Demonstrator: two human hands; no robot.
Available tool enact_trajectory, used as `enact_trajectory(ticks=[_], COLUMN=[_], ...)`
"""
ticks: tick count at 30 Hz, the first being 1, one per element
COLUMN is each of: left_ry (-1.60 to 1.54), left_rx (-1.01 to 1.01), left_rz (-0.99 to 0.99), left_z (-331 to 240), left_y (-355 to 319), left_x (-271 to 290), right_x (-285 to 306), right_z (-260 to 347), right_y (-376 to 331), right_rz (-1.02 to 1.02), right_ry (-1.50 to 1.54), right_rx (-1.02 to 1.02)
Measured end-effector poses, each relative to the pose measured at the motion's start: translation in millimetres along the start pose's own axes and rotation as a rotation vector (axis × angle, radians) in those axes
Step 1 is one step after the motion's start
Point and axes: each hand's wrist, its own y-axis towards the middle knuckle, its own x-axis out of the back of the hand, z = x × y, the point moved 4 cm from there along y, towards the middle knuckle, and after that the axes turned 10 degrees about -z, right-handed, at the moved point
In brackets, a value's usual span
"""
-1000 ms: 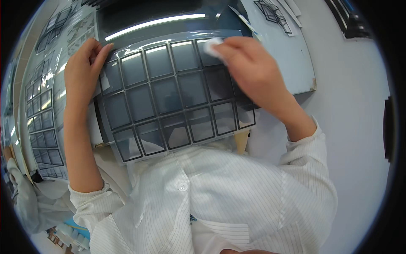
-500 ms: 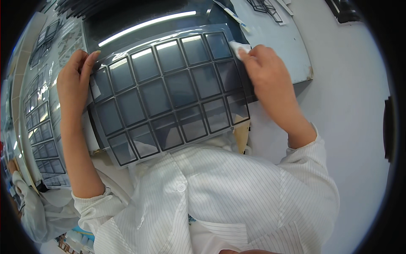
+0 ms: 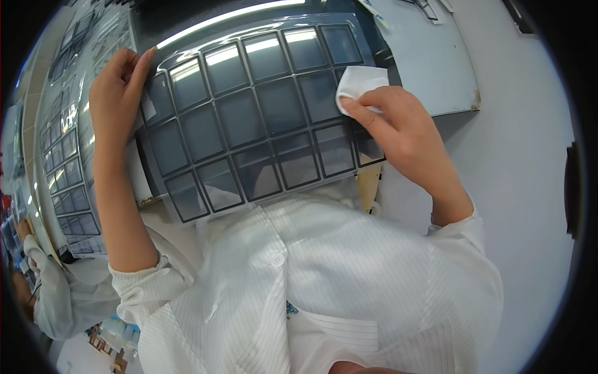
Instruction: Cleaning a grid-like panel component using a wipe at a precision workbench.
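A person's left hand (image 3: 118,93) grips the left edge of a dark gridded panel (image 3: 255,118) held above the white tabletop (image 3: 517,156). The right hand (image 3: 398,128), fingers pinched on a white wipe (image 3: 360,82), has slid from the panel's top corner down its right side, suggesting wiping continues.

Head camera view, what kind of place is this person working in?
Probably a clean factory or assembly workstation. The person wears a white striped work coat, the right hand presses a white cloth on a dark gridded panel, and similar panels are stacked at the left.
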Motion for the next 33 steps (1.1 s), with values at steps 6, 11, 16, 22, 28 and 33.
enact_trajectory(ticks=[6,11,16,22,28,33], left_ry=[0.046,0.008,0.078,0.07,0.157,0.212], left_rx=[-0.018,-0.027,-0.064,-0.087,-0.028,-0.071], left_rz=[0.007,0.0,-0.003,-0.018,-0.066,-0.098], left_z=[-3,-4,-2,-5,-2,1], left_y=[0,1,-1,-1,1,-1], left_x=[2,0,2,2,2,3], right_x=[-16,-33,-23,-9,10,14], right_z=[27,56,35,-13,-17,7], right_y=[6,21,31,18,13,10], right_rz=[-0.09,-0.129,-0.219,-0.284,-0.348,-0.367], right_ry=[0.094,0.082,0.116,0.795,0.398,0.021], right_rx=[0.049,0.087,-0.059,-0.41,-0.475,-0.081])
